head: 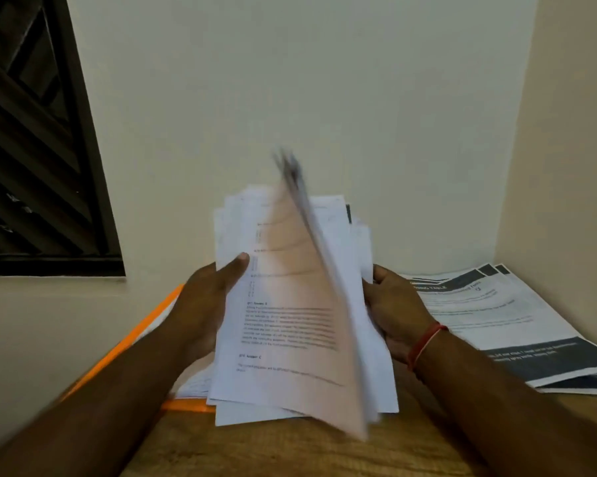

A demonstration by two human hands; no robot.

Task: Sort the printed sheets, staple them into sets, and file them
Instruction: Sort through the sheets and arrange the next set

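A loose stack of white printed sheets (276, 339) stands tilted up above the wooden table, held between both hands. My left hand (204, 304) grips its left edge, thumb on the front page. My right hand (393, 311) holds the right edge from behind, fingers mostly hidden by paper. One sheet (317, 270) in the middle is blurred, standing edge-on between the two sides of the stack. The front page carries black text paragraphs.
An orange folder (145, 325) lies on the table under and left of the stack. Printed sheets with dark grey bands (517, 325) lie fanned at the right by the wall corner. A dark window grille (32, 149) is at upper left. The wooden tabletop (290, 452) shows in front.
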